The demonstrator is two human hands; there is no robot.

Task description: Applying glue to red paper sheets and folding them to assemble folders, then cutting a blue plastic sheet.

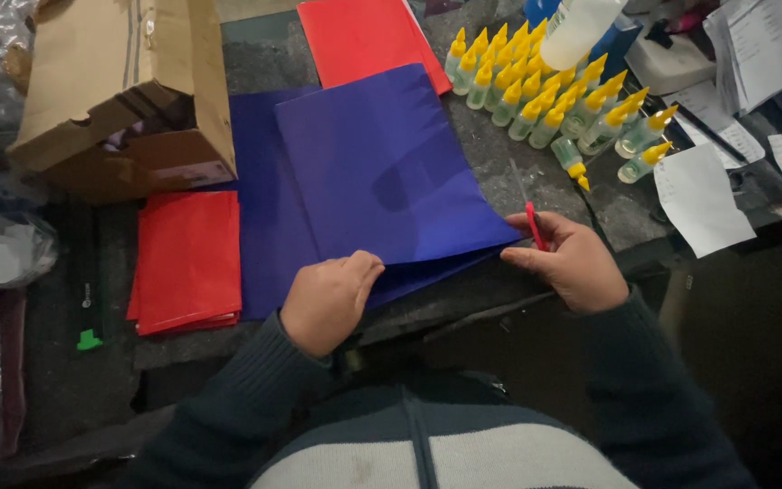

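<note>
- Head view, looking down: left hand (329, 299) knuckles up, fingers curled, pinching near edge of blue paper sheet (382, 167).
- Right hand (567, 261) closed around red-handled cutter (533, 224), blade at sheet's right corner.
- Both forearms in dark sleeves, angled inward.
- Sheet flat on dark worktable (491, 145), atop more blue sheets.
- Red paper stack (187, 261) to left, cardboard box (124, 86) beyond.
- Yellow-capped glue bottles (545, 95) clustered upper right.

Hands (328, 299) on blue sheet (382, 167)
</note>
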